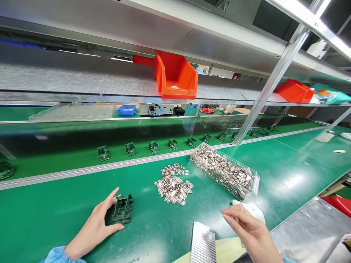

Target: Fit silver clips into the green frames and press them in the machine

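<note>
On the green bench, my left hand (100, 221) curves round the left side of a dark green plastic frame-like part (123, 210). Its thumb and fingers are spread apart, and whether they touch the part I cannot tell. My right hand (248, 226) is raised at the lower right with thumb and forefinger pinched together; anything between them is too small to make out. A heap of small silvery metal pieces (173, 188) lies between the hands. Beyond my right hand stands a clear tray (256, 184) filled with similar pieces. A silvery gridded block (203, 243) lies near the front edge.
Several similar dark green parts (154, 147) sit in a row on the green conveyor belt (82, 162) behind a metal rail (90, 171). An orange bin (179, 91) stands on the shelf above. At right, a slanted metal post (270, 87) rises from the bench.
</note>
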`<state>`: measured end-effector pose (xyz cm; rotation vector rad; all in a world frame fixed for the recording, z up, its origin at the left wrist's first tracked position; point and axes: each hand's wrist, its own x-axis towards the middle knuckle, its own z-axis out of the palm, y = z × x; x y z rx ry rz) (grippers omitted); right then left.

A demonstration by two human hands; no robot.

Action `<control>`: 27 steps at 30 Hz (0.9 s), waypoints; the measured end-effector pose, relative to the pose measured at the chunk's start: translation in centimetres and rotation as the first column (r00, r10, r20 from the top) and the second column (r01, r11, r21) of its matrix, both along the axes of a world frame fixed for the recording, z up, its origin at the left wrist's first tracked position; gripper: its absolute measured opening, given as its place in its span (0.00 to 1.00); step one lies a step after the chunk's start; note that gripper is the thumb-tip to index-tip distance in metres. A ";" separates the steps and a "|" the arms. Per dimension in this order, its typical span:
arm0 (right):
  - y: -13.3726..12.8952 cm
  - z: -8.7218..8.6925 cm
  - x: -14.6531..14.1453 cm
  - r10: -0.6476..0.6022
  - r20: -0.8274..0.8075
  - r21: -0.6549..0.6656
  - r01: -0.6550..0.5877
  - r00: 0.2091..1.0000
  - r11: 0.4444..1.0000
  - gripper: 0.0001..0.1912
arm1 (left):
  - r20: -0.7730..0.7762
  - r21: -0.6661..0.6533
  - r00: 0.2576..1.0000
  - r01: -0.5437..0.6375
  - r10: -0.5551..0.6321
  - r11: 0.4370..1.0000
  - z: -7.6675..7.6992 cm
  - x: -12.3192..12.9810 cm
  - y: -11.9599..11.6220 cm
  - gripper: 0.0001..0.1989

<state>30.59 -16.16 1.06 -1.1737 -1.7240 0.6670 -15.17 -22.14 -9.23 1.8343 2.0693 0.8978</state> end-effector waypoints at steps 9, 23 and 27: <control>-4.7 -3.0 -3.3 -0.104 -0.411 -0.350 -0.052 0.906 0.935 0.11 | 0.603 0.198 0.788 0.006 -0.126 0.980 4.4 12.2 0.7 0.29; -6.1 -4.8 -8.6 -0.085 -0.321 -0.256 -0.001 0.943 0.967 0.06 | 0.854 0.151 0.410 0.395 -0.321 0.906 3.9 21.6 -0.5 0.23; -6.2 -4.9 -9.2 -0.108 -0.289 -0.259 0.031 0.951 0.965 0.06 | 0.848 0.163 0.401 0.422 -0.345 0.892 3.9 21.6 -0.9 0.23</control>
